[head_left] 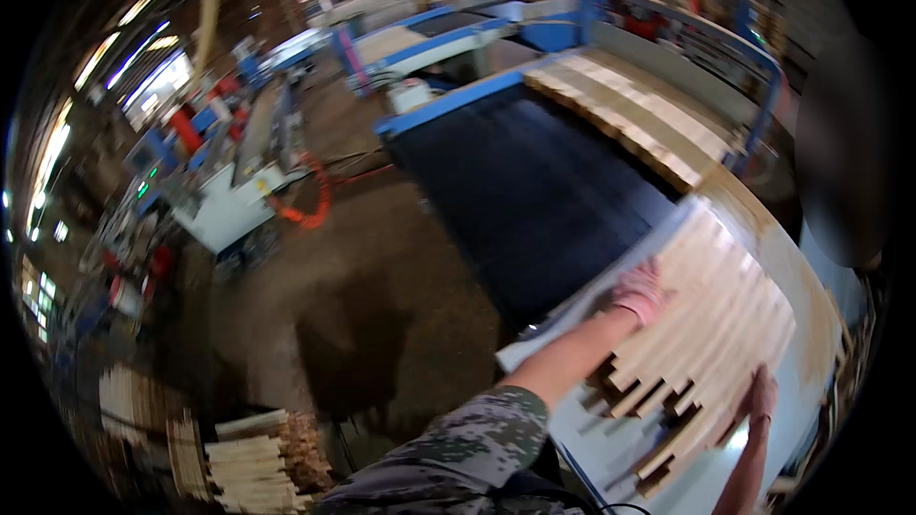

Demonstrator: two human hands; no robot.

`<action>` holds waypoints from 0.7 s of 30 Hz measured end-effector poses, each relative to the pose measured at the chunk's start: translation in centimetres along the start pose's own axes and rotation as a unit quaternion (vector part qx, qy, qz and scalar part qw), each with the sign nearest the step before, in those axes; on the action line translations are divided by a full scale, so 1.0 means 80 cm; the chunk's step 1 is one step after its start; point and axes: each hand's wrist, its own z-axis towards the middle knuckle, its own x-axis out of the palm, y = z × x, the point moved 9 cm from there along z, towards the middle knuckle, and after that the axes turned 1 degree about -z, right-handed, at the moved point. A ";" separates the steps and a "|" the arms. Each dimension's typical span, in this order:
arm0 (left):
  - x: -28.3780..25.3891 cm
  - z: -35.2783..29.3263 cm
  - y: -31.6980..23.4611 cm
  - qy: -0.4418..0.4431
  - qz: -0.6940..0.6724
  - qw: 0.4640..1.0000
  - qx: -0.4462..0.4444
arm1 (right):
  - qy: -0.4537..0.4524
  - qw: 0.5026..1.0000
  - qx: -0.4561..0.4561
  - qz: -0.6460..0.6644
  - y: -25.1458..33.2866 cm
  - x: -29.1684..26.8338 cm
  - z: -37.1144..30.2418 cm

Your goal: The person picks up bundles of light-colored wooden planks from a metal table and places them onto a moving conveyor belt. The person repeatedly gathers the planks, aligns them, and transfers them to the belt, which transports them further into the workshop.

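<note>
A row of pale wooden strips (711, 296) lies side by side on a light, smooth worktop, their near ends uneven. My left hand (641, 291), in a pink glove, rests on the left edge of the strips with its fingers stretched out over the wood. At the right side of the strips, my right hand (761, 396) presses against their edge, fingers extended and slightly blurred. Beyond the worktop, a black conveyor belt (534, 191) runs within a blue frame. Another row of wooden strips (630, 110) lies across the belt's far right side.
A blue metal frame (687, 14) arches over the far end of the belt. Stacked wooden pieces (253, 463) sit at the lower left. A coiled orange hose (310, 205) hangs beside a machine (229, 200) on the left. Another blue-edged conveyor (429, 43) stands farther back.
</note>
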 end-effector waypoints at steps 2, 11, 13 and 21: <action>-0.006 0.001 0.004 0.018 -0.006 1.000 0.010 | -0.033 0.970 0.041 0.236 -0.026 0.012 0.050; -0.017 -0.004 0.018 -0.013 -0.035 0.997 0.061 | -0.009 0.975 0.057 0.217 0.011 0.078 0.126; -0.015 -0.004 0.019 -0.005 -0.040 0.998 0.058 | -0.012 0.986 0.036 0.161 0.022 0.076 0.124; -0.024 -0.008 0.024 0.002 -0.071 0.996 0.053 | -0.035 0.996 -0.006 0.080 0.021 0.086 0.131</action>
